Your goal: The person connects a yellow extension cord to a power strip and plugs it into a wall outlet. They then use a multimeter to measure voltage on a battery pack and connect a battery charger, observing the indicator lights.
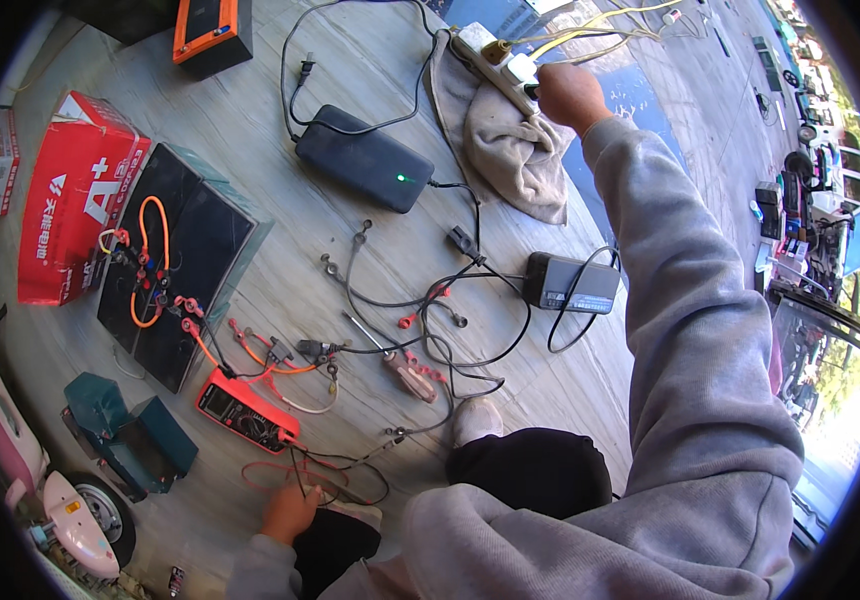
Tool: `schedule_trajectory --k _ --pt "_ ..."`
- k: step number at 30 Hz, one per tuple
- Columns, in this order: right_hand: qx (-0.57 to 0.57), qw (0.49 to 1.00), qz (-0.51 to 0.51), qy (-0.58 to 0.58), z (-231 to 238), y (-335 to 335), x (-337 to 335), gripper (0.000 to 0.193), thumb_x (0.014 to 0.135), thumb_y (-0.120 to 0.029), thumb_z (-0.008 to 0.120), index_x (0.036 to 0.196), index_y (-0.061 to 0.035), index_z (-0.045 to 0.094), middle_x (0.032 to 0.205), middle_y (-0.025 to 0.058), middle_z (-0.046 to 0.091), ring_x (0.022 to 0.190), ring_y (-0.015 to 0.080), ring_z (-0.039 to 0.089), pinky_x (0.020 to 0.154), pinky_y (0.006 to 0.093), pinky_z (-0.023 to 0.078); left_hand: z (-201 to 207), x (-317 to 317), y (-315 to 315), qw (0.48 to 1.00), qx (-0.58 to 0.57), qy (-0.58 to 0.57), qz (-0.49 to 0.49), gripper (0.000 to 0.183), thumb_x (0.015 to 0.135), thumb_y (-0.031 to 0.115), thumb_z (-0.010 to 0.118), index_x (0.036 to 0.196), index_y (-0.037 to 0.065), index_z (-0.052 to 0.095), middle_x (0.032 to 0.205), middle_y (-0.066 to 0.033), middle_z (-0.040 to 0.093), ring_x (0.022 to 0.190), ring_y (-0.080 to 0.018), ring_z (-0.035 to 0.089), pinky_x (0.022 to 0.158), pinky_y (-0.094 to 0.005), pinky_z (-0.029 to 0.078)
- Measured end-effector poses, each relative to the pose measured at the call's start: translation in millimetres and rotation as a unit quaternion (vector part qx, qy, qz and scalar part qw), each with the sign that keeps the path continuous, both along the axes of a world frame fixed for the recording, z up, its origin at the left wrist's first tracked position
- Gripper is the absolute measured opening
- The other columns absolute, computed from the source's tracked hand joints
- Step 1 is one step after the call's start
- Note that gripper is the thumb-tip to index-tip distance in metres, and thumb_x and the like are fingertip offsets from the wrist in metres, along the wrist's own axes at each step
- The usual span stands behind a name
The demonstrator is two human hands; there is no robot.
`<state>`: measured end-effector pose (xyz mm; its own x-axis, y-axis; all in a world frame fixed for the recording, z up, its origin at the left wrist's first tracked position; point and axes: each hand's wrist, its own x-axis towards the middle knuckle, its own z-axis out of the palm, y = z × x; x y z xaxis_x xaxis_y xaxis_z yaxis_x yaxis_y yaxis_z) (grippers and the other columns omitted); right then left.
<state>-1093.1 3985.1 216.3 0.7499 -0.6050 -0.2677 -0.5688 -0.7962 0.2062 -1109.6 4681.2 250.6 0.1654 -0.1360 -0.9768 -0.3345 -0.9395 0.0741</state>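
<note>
My right hand (568, 98) reaches far out to a white power strip (490, 58). Its fingers are closed on a dark plug (531, 91) at the strip's near end; the hand hides part of it. Down at the lower left, my left hand (291, 512) is closed around thin black and red test leads (302, 462), which run to a red multimeter (246, 412). Beyond the meter stands a large black battery (182, 255), with orange jumper wires (163, 232) on its terminals. A black charger (365, 158) with a lit green light lies on the tiled floor.
A grey cloth (515, 150) lies beneath the strip. Nearby are a second charger (572, 283), tangled cables (430, 300) and a screwdriver (408, 375). Leftward stand a red box (75, 200), a green case (140, 440) and a pink scooter (80, 520). An orange-topped battery (212, 38) sits at the back.
</note>
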Motion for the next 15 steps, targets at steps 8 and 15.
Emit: schedule_trajectory --k 8,15 --pt "0.054 0.998 -0.03 -0.031 -5.2 -12.5 -5.1 0.027 0.082 -0.025 0.067 0.102 -0.0074 0.068 0.102 0.0171 0.068 0.099 0.0356 0.064 0.081 0.0442 0.051 13.0 7.2 5.7 0.996 -0.034 -0.075 -0.028 0.042 0.09 0.037 0.056 0.11 0.0 0.058 0.11 -0.0239 0.062 0.099 -0.0419 0.06 0.083 -0.0512 0.048" --pt "-0.019 0.998 -0.041 -0.032 -23.1 -11.8 -1.9 0.023 0.083 -0.015 0.054 0.096 -0.0059 0.07 0.101 0.018 0.068 0.094 0.037 0.066 0.079 0.0461 0.054 38.1 8.9 -35.1 0.993 -0.007 -0.113 -0.046 0.046 0.09 0.038 0.056 0.118 0.001 0.055 0.11 -0.0211 0.063 0.101 -0.0387 0.06 0.085 -0.0485 0.048"
